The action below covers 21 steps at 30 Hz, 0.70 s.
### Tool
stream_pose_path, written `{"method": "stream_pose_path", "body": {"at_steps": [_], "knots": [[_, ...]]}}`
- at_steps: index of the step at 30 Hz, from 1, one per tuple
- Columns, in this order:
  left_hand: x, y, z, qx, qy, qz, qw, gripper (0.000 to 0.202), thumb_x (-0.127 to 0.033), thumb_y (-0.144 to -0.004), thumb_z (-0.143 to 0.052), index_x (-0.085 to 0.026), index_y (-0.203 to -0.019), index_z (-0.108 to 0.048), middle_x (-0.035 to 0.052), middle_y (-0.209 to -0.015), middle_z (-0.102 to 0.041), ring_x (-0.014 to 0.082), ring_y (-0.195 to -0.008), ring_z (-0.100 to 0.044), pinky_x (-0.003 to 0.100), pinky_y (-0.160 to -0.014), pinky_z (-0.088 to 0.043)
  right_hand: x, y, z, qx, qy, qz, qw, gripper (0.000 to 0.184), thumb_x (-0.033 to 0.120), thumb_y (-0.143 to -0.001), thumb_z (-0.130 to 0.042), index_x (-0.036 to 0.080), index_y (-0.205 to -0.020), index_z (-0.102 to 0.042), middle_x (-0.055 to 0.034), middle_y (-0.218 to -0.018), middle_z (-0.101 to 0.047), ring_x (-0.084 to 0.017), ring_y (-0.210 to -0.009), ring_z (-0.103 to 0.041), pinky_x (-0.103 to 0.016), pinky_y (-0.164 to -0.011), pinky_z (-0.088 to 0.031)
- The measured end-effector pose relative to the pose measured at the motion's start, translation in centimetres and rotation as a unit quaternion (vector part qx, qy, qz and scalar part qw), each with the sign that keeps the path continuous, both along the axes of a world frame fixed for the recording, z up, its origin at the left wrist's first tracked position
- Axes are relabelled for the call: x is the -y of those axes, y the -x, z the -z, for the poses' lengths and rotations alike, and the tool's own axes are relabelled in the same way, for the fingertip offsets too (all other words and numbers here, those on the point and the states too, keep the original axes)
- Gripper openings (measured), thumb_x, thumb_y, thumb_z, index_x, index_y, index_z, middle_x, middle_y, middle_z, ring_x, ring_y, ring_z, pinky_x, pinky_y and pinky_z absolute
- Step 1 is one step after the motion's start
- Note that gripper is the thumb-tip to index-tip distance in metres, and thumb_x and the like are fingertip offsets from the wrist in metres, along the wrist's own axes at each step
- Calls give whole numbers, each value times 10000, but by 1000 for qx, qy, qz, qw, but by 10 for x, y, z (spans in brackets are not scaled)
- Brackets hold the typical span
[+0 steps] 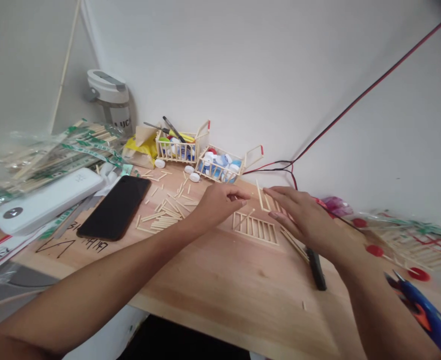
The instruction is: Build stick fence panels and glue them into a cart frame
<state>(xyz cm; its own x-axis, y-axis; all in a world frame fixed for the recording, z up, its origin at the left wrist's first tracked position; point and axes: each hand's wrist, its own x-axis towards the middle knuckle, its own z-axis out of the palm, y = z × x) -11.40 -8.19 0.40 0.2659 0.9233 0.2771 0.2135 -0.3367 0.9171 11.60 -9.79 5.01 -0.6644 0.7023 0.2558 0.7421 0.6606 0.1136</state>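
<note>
My left hand (220,204) hovers over the middle of the table, its thumb and fingers drawn together in a pinch. Whatever may be between those fingertips is too small to make out. To its right, my right hand (306,216) has thumb and fingers around a small ladder-like frame of wooden sticks (266,202), partly hidden by the hand. Just in front of both hands, a second stick frame (257,229) with several rungs lies flat, a thin loose stick slanting across its left end. Longer sticks (294,243) lie beneath my right hand, by a black-handled tool (317,270).
Loose cut sticks (166,216) lie left of centre, beside a black phone (115,207) and a white device (48,200). Two small stick carts (175,150) holding bottle caps stand by the wall. A blue glue gun (426,312) and red discs (375,250) are at right.
</note>
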Motion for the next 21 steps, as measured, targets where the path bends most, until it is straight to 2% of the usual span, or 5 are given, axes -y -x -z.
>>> {"method": "stream_pose_path", "body": {"at_steps": [10,21], "knots": [[6,-3,-1,-22,-5,32,999,177,-229,-768,-666,-160,-910,-747,53,-894,-741,123,-719,-621,254,-663,-478,-4,1,3,-6,2,-17,1000,481,402,-952,-425,200,-1387,-456,-163,-1294,-557,-289,-1151,-550,-487,-925,-466],[7,-6,5,-5,-31,45,999,132,-208,-769,-660,-175,-861,-750,29,-827,-728,104,-684,-595,236,-641,-447,-7,3,6,6,1,-10,1000,495,429,-952,-419,165,-1369,-466,-169,-1304,-546,-292,-1165,-532,-483,-940,-452]]}}
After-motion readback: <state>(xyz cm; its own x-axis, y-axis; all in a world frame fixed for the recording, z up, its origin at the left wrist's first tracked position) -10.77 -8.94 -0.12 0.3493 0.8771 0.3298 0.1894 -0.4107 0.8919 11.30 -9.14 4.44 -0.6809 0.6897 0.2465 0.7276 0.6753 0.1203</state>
